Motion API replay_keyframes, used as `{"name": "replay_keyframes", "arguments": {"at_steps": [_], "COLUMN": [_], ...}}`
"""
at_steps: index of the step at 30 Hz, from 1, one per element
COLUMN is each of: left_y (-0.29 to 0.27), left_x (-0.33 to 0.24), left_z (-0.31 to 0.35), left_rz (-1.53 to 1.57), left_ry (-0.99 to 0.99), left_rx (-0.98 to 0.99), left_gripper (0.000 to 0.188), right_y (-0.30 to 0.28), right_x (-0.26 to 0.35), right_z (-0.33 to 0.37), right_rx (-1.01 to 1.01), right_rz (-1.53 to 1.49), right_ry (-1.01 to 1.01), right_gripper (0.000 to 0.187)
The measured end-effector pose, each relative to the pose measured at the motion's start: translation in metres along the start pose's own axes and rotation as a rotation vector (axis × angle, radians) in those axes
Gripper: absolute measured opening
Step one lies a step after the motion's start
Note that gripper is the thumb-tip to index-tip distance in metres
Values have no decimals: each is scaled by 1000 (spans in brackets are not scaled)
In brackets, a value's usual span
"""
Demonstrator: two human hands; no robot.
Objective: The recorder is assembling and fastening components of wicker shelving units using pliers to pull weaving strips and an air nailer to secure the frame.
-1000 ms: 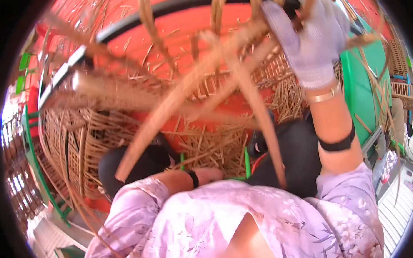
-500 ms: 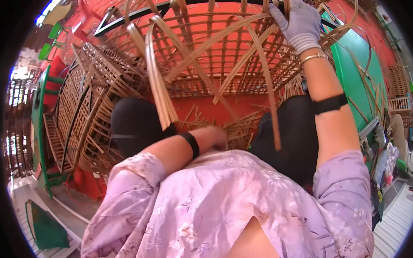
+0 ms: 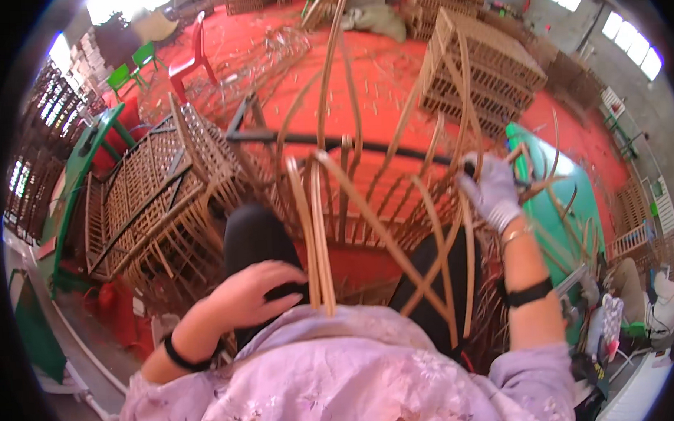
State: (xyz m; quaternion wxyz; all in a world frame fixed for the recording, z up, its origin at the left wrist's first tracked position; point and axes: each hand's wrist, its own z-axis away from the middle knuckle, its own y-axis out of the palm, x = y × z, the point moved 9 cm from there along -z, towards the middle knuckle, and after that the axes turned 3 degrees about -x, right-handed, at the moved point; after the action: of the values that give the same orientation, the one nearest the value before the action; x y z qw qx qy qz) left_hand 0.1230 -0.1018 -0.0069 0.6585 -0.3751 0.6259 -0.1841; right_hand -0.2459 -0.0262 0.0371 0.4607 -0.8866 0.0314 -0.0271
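Note:
A half-woven basket of brown rattan-like strips stands in front of my knees, with a black frame bar along its upper edge. My right hand, in a pale knitted glove, is closed on the bar at the right corner, among loose strip ends. My bare left hand is over my left knee, fingers apart and holding nothing. Just right of it, long pale strips hang toward my lap. Other loose strips cross in front of my right knee.
Another woven lattice piece leans at the left beside a green table. A green board is at the right. Stacked woven crates, a red chair and green chairs stand farther off on the red floor.
The view has tipped up, showing more of the room. My left hand has moved left from in front of my waist to above my knee. My right hand stays at the frame corner.

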Motion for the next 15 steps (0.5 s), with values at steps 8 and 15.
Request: {"name": "replay_keyframes", "arguments": {"at_steps": [8, 15], "left_y": [-67, -93], "left_x": [40, 76], "left_z": [92, 67], "left_rz": [-33, -162], "left_ry": [-291, -173], "left_rx": [-698, -835], "left_gripper": [25, 39], "right_y": [-24, -33], "right_x": [36, 46], "right_z": [17, 55], "right_rx": [-63, -308], "right_rz": [77, 35], "right_ry": [202, 206], "right_gripper": [24, 28]}}
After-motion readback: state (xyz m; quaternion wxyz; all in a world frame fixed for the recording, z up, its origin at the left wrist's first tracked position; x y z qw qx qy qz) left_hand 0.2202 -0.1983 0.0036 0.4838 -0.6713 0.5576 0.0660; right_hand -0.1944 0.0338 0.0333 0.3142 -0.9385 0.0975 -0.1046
